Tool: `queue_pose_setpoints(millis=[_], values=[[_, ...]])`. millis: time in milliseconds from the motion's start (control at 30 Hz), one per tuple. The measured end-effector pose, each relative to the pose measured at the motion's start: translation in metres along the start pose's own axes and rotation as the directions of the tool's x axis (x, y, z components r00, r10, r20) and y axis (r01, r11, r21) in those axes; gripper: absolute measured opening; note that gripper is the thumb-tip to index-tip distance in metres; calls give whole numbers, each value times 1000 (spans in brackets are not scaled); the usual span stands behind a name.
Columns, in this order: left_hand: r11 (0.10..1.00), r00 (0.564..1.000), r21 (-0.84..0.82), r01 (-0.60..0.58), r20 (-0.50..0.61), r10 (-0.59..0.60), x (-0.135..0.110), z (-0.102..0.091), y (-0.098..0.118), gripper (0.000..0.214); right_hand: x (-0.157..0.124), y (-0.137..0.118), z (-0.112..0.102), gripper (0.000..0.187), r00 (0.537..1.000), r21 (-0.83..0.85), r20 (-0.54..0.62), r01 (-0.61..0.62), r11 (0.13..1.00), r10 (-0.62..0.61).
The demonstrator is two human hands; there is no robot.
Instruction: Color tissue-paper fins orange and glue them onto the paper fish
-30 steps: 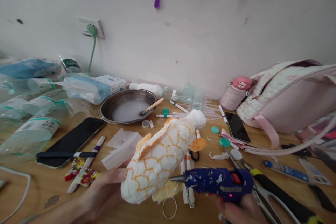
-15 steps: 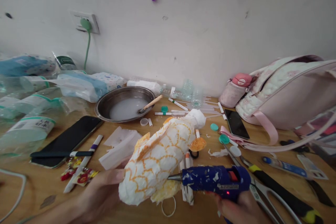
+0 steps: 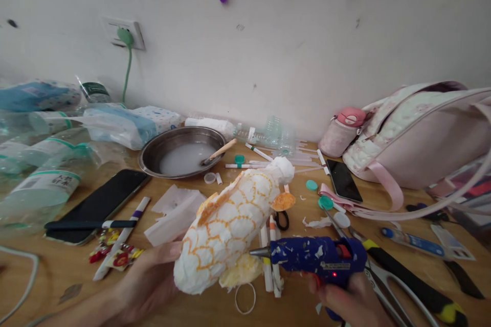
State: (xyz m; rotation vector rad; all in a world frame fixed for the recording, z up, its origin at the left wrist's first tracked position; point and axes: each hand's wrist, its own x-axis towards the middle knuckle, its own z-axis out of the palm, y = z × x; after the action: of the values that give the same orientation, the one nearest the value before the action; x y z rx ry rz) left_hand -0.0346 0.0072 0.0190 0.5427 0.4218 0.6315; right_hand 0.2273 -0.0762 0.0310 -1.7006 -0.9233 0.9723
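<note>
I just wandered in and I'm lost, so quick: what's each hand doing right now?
Left hand: holding the orange-patterned white fish, thumb at its near end.
Right hand: closed around the blue glue gun.

Around my bowl (image 3: 151, 153) I count one brush (image 3: 222, 149) inside; nearer me, one fish (image 3: 226, 225) in my left hand (image 3: 151, 273), one glue gun (image 3: 307, 255) in my right hand (image 3: 349, 300); two phones (image 3: 95, 202) (image 3: 344, 181), one either side; three teal caps (image 3: 239, 159) (image 3: 311, 185) (image 3: 325, 202), one backpack (image 3: 429, 138) to its right.
</note>
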Motion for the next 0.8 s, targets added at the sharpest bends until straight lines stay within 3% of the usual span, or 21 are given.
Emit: queue_pose_setpoints(millis=[100,200,333,400,433,500,533,600,667,800], values=[[1000,1000,-6,10,0,-10,-1,-4,0,56,-3,-12,1,14,998,11,38,-46,999,45],[1000,1000,-11,21,10,-21,-2,-9,-1,52,-4,-13,4,13,996,129,62,-75,989,68],[1000,998,-22,-1,60,3,0,-14,-4,54,0,-3,3,15,999,443,27,-30,896,20],[1000,995,-11,-16,97,17,2,-14,-6,61,7,2,-3,19,999,468,-29,36,883,-25],[1000,995,6,-25,101,24,2,-12,-7,65,12,4,-8,21,996,387,-89,64,920,-32],[997,996,57,-55,71,51,3,-9,-9,70,23,5,-15,32,967,-10,-252,42,999,-44],[994,997,82,-70,44,66,3,-7,-10,71,28,5,-18,38,953,-283,-298,-26,959,-62],[988,996,128,-92,13,91,4,-6,-12,70,35,5,-17,48,962,-660,-251,-89,746,-107],[984,995,153,-92,-10,94,6,-6,-15,66,38,4,-9,50,983,-791,-156,-63,608,-101],[984,991,139,-108,-67,119,9,-8,-23,61,34,1,6,49,990,-860,-86,-17,510,-112]])
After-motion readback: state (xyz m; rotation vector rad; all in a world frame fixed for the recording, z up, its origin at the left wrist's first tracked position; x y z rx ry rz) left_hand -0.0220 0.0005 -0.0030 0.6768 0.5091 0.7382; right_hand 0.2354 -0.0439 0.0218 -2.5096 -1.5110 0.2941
